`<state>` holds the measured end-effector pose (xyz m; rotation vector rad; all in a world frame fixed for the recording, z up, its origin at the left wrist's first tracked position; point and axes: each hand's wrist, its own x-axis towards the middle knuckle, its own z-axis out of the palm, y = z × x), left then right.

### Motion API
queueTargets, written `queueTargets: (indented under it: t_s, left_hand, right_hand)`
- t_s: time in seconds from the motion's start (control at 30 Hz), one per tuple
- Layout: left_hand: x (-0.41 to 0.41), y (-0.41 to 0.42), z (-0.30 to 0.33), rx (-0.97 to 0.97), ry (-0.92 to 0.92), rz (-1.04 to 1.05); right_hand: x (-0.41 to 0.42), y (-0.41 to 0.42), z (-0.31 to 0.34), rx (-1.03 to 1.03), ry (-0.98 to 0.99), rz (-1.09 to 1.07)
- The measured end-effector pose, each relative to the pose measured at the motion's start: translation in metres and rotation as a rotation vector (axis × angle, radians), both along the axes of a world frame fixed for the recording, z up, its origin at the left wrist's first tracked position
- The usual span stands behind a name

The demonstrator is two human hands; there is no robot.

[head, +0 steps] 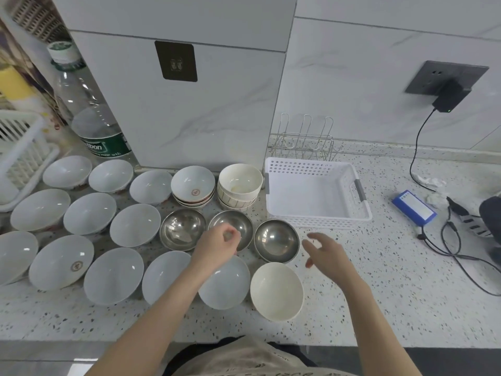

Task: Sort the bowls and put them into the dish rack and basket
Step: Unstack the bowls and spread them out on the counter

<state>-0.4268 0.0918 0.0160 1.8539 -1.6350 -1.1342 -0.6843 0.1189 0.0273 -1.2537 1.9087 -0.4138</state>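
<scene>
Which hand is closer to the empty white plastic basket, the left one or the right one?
Right. The right hand hovers just in front of the white perforated plastic basket, near its front wall. The left hand is farther left, over the middle steel bowl.

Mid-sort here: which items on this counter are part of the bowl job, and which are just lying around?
Job items:
three round steel bowls
pale ceramic bowls
cream stacked bowls
white perforated plastic basket
wire dish rack

Lying about:
clear plastic water bottle
blue rectangular battery pack
black plug-in charger
</scene>
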Motion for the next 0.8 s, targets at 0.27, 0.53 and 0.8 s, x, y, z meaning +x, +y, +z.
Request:
queueTargets:
  t_s: [0.27,0.53,0.8]
  left_hand:
    - [0.011,-0.059,0.002,0.124,0.264,0.240]
    - [0.005,-0.107,-0.001,0.115,0.155,0.235]
    - [0.010,-0.137,0.005,0.142,-0.006,0.097]
  right_hand:
    - [0.038,-0.072,0.022,-0.136,-0.114,0.027]
    - [0.063,-0.087,0.009,-0.082,-0.114,0.069]
    - [0.066,-0.069,-0.002,-0.041,-0.121,-0.003]
